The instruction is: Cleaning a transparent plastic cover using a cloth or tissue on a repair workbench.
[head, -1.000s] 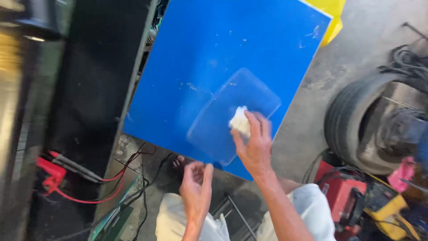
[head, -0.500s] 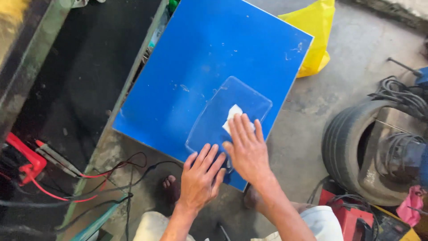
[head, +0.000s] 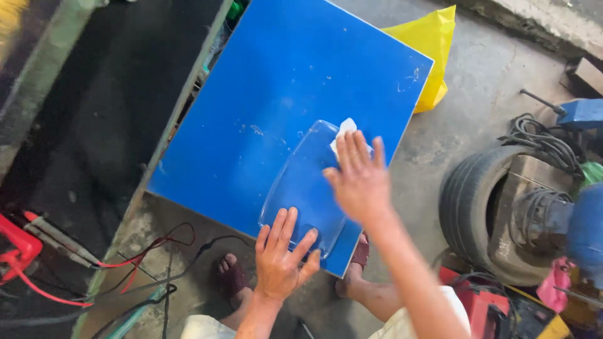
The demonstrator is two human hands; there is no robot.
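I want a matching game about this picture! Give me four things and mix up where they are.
Things:
1. white cloth
2. yellow bag
3. tyre
4. red clamp

Places:
A. on the floor at the right of the picture
B. under the right hand, on the clear plastic sheet
C. by the dark unit at the lower left
D. behind the far corner of the blue board

Pairs: 1-B, 2-D, 3-A, 4-C
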